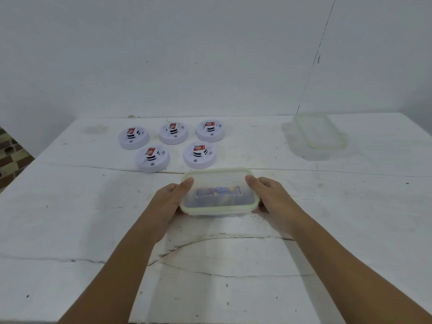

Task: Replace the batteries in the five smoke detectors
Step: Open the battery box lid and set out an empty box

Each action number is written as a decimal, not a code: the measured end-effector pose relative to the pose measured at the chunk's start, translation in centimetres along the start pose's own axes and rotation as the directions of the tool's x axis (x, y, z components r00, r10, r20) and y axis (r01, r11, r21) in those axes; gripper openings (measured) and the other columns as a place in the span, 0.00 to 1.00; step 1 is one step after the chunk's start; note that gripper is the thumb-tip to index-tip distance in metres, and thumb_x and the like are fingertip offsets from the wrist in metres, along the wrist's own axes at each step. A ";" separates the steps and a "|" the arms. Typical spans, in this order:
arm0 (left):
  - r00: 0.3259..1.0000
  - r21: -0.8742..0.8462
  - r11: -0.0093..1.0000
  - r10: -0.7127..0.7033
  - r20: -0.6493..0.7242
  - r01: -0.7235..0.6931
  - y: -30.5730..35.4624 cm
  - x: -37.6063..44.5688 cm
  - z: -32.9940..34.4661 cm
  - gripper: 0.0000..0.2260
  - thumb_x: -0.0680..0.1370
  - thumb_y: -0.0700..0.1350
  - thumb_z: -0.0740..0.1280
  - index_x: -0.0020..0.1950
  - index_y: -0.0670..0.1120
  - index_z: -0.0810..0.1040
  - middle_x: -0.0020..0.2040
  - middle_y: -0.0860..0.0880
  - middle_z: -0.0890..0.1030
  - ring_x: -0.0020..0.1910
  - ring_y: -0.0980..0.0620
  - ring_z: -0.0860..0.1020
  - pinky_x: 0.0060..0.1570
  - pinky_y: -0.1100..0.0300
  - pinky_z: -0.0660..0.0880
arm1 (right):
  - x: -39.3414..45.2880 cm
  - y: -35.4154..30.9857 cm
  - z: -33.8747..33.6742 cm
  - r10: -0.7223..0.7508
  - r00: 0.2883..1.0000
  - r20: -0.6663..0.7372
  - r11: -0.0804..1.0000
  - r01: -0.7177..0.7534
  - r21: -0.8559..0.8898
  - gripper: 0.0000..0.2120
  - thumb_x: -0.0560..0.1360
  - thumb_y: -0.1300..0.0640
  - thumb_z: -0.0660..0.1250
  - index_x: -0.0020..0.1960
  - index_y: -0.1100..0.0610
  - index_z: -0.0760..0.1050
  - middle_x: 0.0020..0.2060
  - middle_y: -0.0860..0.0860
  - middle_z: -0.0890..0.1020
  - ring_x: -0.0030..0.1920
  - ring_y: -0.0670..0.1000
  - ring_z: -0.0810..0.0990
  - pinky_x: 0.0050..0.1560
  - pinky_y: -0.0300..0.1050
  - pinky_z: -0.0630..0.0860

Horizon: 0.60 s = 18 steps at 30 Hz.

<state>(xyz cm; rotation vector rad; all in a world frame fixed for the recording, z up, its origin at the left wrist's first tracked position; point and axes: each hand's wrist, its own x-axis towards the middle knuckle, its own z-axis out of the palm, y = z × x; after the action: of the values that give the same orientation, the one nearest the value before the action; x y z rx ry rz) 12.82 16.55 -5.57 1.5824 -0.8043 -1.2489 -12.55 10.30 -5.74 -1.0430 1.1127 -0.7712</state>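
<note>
Left hand [171,199] and right hand [272,195] clamped on ends of lidded box [218,191], thumbs on lid, box on table [93,218]. Blurry colours inside box, cannot tell what. Five detectors [173,133] just behind box, three far, two near. Second clear box [319,134] far right, lid on top.

dim, flat, bluish light — soft overall blur, wide-angle bowing at edges
</note>
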 end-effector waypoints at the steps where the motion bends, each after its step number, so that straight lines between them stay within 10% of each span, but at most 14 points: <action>1: 1.000 -0.002 1.000 0.004 0.014 -0.004 0.1 -0.1 0.0 0.32 0.74 0.65 0.73 0.58 0.35 0.80 0.51 0.39 0.86 0.47 0.45 0.82 0.57 0.45 0.78 | -0.1 -0.1 0.0 0.001 1.000 0.002 1.000 -0.001 -0.010 0.18 0.82 0.43 0.68 0.46 0.57 0.71 0.38 0.54 0.76 0.34 0.50 0.74 0.37 0.42 0.76; 18: 0.984 -0.040 0.998 -0.039 0.174 0.046 0.6 1.0 -0.8 0.33 0.65 0.65 0.79 0.57 0.40 0.84 0.58 0.42 0.85 0.57 0.39 0.83 0.64 0.45 0.78 | -0.1 -0.7 0.0 -0.004 0.999 0.042 0.998 0.007 -0.062 0.14 0.82 0.46 0.68 0.51 0.57 0.74 0.39 0.58 0.74 0.36 0.54 0.70 0.33 0.40 0.74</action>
<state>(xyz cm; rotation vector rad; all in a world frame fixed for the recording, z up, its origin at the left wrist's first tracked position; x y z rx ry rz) 13.87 15.65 -5.33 1.4766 -0.8493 -1.4412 -12.57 10.19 -5.07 -1.1102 1.1049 -0.7196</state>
